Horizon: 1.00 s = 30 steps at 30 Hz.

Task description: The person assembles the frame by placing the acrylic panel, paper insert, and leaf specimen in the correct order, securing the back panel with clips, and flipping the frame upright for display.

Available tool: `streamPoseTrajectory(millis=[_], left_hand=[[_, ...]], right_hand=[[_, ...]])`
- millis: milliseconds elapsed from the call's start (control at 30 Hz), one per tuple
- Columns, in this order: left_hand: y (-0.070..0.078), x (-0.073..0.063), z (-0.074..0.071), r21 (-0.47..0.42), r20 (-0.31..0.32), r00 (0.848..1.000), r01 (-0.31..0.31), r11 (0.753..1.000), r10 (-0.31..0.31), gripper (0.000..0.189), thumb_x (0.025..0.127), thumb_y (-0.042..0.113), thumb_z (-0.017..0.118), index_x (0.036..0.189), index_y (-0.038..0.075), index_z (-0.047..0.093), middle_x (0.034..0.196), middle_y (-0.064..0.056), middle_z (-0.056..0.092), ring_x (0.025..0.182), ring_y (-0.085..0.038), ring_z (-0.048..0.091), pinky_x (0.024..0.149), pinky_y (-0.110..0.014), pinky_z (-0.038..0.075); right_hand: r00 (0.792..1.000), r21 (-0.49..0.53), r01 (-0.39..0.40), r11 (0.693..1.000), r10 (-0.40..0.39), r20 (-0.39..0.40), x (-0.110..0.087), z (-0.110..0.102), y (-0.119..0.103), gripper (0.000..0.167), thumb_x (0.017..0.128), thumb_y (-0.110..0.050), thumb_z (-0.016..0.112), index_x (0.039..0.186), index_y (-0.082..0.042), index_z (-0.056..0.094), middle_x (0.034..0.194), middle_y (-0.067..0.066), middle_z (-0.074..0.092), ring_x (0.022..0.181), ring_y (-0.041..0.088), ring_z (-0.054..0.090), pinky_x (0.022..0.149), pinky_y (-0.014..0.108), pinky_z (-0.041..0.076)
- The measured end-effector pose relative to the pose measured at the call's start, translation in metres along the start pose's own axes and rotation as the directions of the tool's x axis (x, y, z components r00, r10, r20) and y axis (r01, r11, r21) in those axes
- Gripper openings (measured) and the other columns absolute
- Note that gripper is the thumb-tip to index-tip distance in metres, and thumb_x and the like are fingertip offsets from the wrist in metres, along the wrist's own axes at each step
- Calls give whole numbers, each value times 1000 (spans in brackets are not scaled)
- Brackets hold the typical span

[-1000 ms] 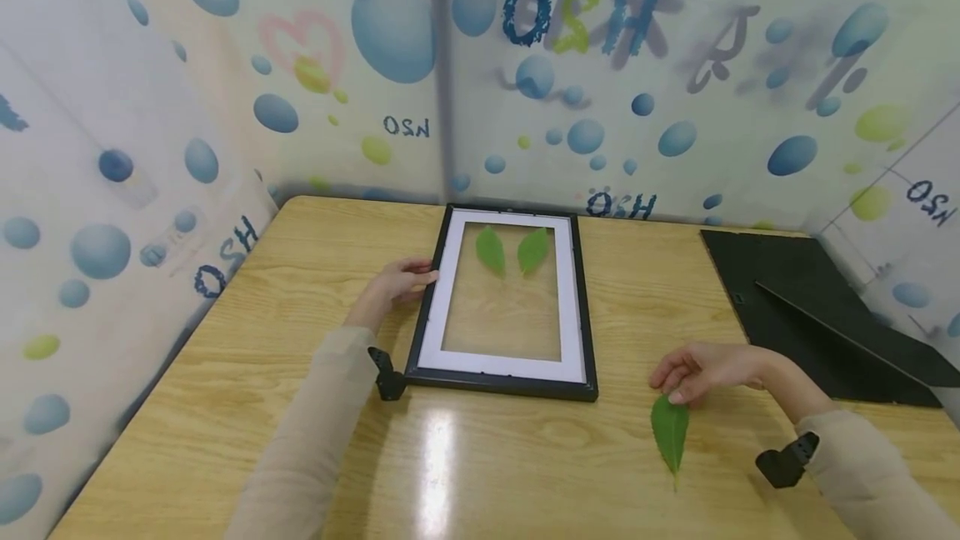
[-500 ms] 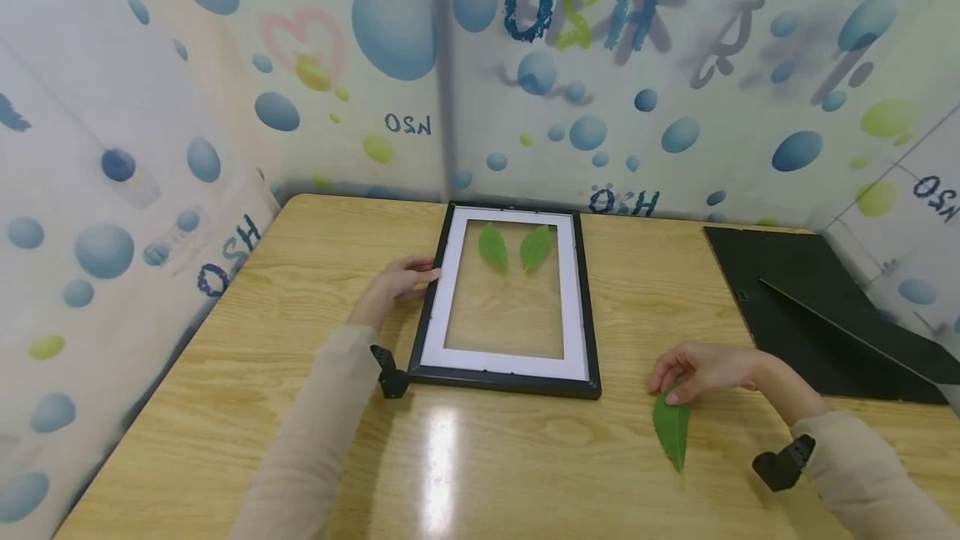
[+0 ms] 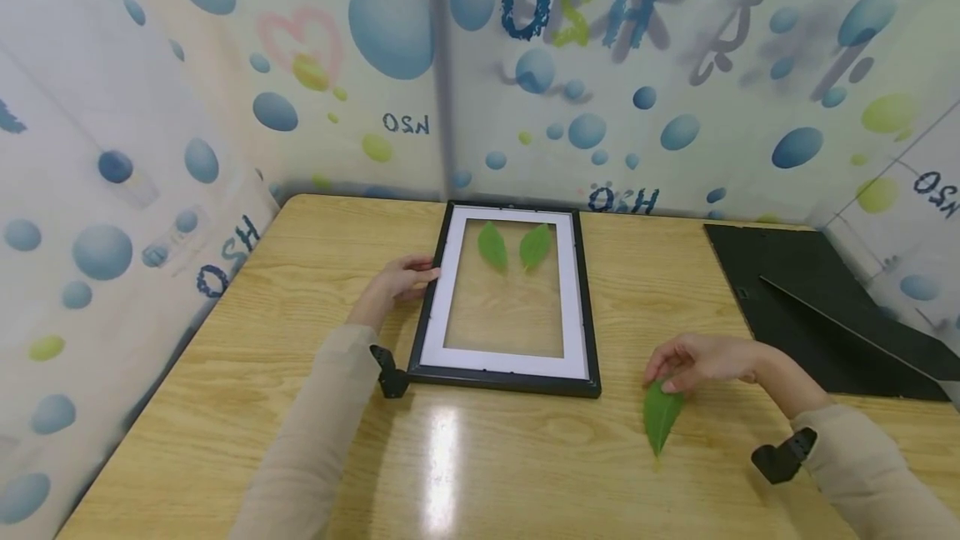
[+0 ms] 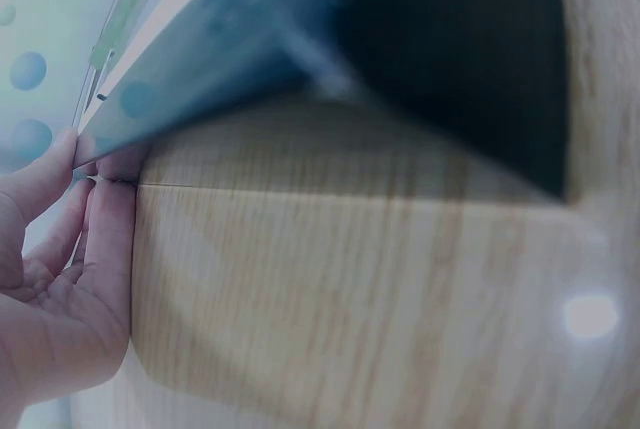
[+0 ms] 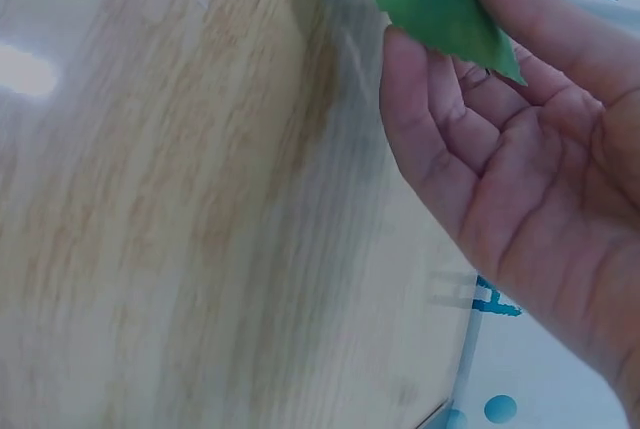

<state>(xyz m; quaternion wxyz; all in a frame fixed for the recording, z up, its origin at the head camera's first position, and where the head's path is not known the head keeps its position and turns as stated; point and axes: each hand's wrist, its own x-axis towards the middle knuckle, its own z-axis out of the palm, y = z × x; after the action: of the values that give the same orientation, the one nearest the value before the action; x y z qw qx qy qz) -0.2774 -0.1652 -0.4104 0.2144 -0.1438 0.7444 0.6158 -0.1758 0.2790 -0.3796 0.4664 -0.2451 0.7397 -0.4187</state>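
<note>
A black picture frame [image 3: 504,383] with a white mat lies on the table, two green leaves [image 3: 492,247] side by side near the top of its clear window. My left hand [image 3: 397,283] grips the frame's left edge; in the left wrist view the thumb is on the edge and the fingers are beneath. Right of the frame, my right hand [image 3: 701,363] pinches a third green leaf [image 3: 662,419] between thumb and fingers, its tip pointing down. The right wrist view shows this leaf's toothed edge [image 5: 430,9] close up.
A black backing board [image 3: 795,273] with its stand flap [image 3: 855,327] raised lies on the right side of the wooden table [image 3: 322,440]. Patterned wall sheets [image 3: 480,107] rise behind the table and along its left and right sides.
My right hand has shifted slightly up and left with the leaf, whose tip now swings toward the left. The left hand and the picture frame look unmoved.
</note>
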Motion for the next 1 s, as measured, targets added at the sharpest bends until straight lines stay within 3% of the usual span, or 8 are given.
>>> streamPoseTrajectory(millis=[367, 700, 1000], left_hand=[[1, 0, -2, 2, -10, 1000, 19, 1000, -19, 54, 88, 13, 60, 138, 11, 38, 143, -8, 39, 128, -22, 41, 107, -36, 38], [3, -2, 0, -5, 2, 1000, 17, 1000, -17, 54, 89, 11, 59, 139, 9, 37, 142, -11, 38, 126, -23, 41, 106, -36, 39], [3, -2, 0, -9, -1, 1000, 13, 1000, -13, 54, 89, 11, 58, 139, 9, 38, 142, -11, 38, 126, -23, 41, 106, -36, 38]], right_hand=[[992, -74, -58, 996, 50, -114, 4, -7, -22, 31, 90, -16, 56, 113, 5, 54, 102, 7, 60, 89, 10, 57, 75, 22, 50], [991, -100, -47, 994, 34, -128, 14, -14, -38, 34, 91, -17, 55, 114, 8, 51, 103, 9, 59, 91, 11, 56, 78, 23, 49], [990, -121, -42, 992, 25, -139, 28, -21, -57, 35, 91, -17, 55, 115, 8, 50, 101, 3, 59, 89, 9, 56, 77, 24, 50]])
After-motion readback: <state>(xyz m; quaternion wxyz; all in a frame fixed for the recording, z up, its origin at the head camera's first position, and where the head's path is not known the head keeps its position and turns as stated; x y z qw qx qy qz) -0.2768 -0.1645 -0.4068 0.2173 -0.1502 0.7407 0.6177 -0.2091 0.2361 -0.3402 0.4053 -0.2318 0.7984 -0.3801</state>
